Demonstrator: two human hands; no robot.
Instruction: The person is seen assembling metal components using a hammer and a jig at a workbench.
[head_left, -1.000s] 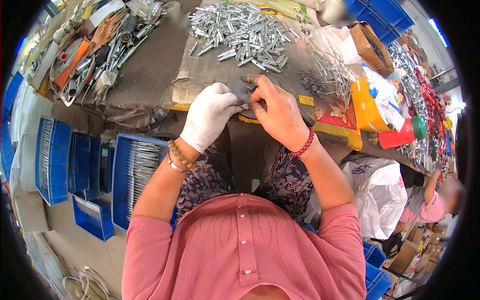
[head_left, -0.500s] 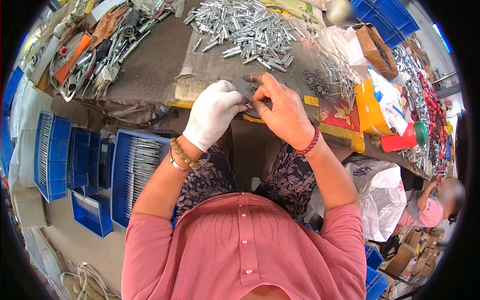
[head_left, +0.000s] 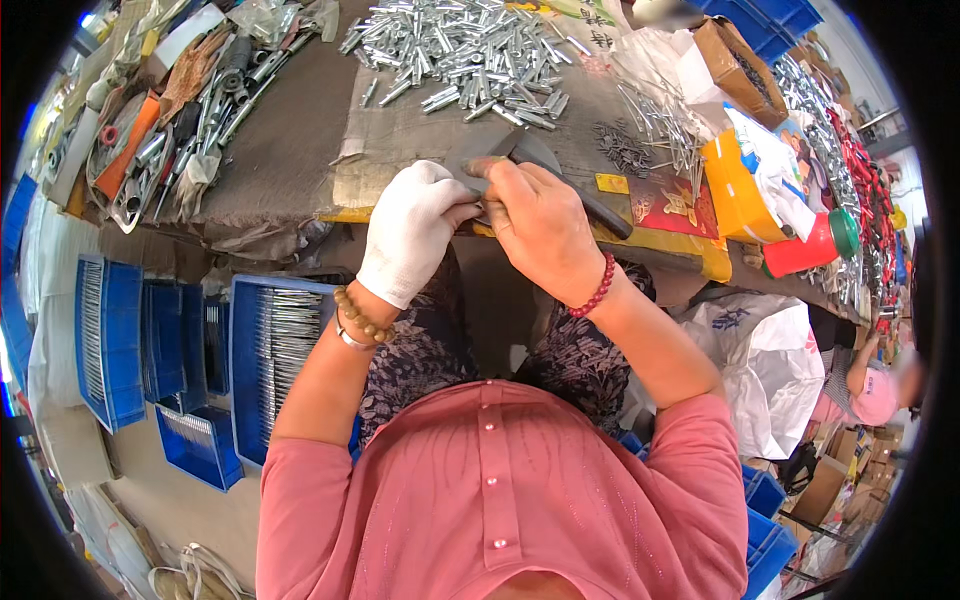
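Note:
My left hand [head_left: 408, 235], in a white knit glove, has its fingers pinched together at the bench's front edge. Against its fingertips presses my bare right hand [head_left: 545, 228], thumb and fingers curled in. Whatever small piece they hold between them is mostly hidden. Just behind the right hand lies a dark grey metal tool [head_left: 604, 214] with a rod-like handle; the hand covers part of it. Farther back on the bench is a heap of short silver metal sleeves [head_left: 455, 55].
Mixed hand tools [head_left: 190, 120] crowd the bench's left. To the right are dark small parts [head_left: 622, 150], thin metal rods [head_left: 668, 125], a yellow box [head_left: 738, 190] and a red jar [head_left: 805, 245]. Blue bins [head_left: 240, 370] of rods stand low left. Another person [head_left: 872, 395] sits far right.
The right fingers have curled in and closed up to the left fingertips. More of the dark tool's handle shows behind the right hand. The whole view has shifted slightly.

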